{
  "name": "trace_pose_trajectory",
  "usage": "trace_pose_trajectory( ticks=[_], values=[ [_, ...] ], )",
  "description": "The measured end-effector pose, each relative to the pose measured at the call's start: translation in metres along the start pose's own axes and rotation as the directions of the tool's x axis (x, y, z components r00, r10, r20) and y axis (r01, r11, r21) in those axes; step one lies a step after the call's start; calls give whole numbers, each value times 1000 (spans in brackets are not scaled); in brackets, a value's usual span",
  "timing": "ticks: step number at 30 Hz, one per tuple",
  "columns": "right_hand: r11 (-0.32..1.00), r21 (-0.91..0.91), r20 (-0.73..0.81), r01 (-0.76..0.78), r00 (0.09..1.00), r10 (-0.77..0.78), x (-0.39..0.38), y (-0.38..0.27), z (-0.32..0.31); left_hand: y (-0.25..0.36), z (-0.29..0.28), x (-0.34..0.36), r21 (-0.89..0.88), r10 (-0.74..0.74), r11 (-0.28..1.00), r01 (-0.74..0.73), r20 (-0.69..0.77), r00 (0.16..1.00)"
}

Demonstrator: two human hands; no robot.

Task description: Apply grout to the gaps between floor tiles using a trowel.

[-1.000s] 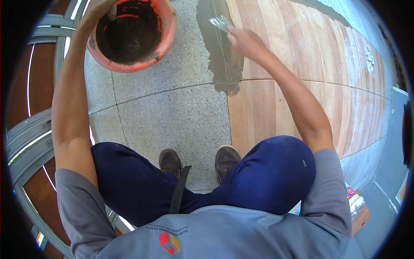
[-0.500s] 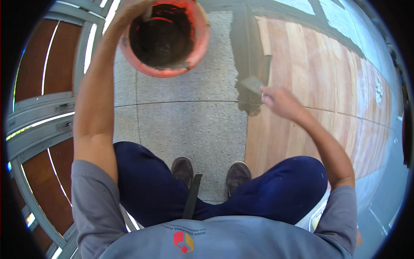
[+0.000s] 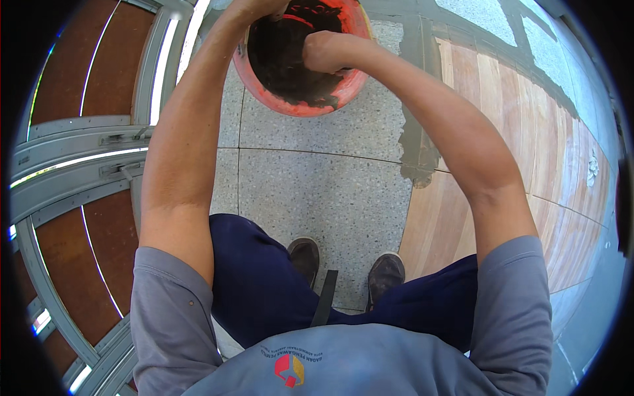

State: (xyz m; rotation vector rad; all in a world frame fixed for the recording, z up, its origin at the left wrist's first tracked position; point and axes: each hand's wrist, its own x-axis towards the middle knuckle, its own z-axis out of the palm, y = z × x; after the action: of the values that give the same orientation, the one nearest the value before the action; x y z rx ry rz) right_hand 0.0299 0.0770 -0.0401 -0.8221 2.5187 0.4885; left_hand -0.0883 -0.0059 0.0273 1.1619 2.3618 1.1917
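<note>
An orange-red bucket (image 3: 356,79) stands at the top of the view, its inner walls smeared with dark grey wet mortar (image 3: 277,63). My left hand (image 3: 267,6) grips the bucket's rim at the far left; the top of the picture cuts off part of it. Inside the bucket mouth is my right hand (image 3: 325,53), closed in a fist around a putty knife whose blade is hidden in the bucket. To the right of the bucket, a grey mortar band (image 3: 417,148) runs along the floor beside wood-look tiles (image 3: 489,86).
Speckled grey floor tiles (image 3: 317,178) lie between the bucket and my shoes (image 3: 385,274). A metal frame with brown panels (image 3: 86,237) rises at the left. Pale tiles with grey mortar-covered joints (image 3: 485,20) fill the far right, and a whitish crumpled scrap (image 3: 592,168) lies on the wood-look surface.
My right hand has moved from the mortar band, left and up into the bucket, taking the putty knife along. My left hand stays at the rim. The whole view has shifted slightly.
</note>
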Motion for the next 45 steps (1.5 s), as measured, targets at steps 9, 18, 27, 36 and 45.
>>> trace_pose_trajectory(
  ticks=[9, 18, 27, 36, 45],
  values=[
    [453, 806, -16, -381, 751, 660, 23, -47, -3, 1, 5, 7, 28, -1, 1000, -1, 75, 997],
    [678, 672, -7, -299, 912, 410, 47, -35, -1, 2, 6, 7, 131, 132, 982, -139, 55, 990],
    [-452, 883, 95, 122, 899, 427, -52, -20, 38, -9, -8, 5, -57, 47, 997, -44, 49, 998],
    [-602, 773, 47, 198, 929, 366, -128, -8, 49, -15, -19, 0, -26, -46, 999, 46, -6, 999],
    [-478, 874, 198, 88, 834, 516, -238, -10, 125, -18, -15, 2, 73, -44, 996, 44, -3, 999]
  ],
)
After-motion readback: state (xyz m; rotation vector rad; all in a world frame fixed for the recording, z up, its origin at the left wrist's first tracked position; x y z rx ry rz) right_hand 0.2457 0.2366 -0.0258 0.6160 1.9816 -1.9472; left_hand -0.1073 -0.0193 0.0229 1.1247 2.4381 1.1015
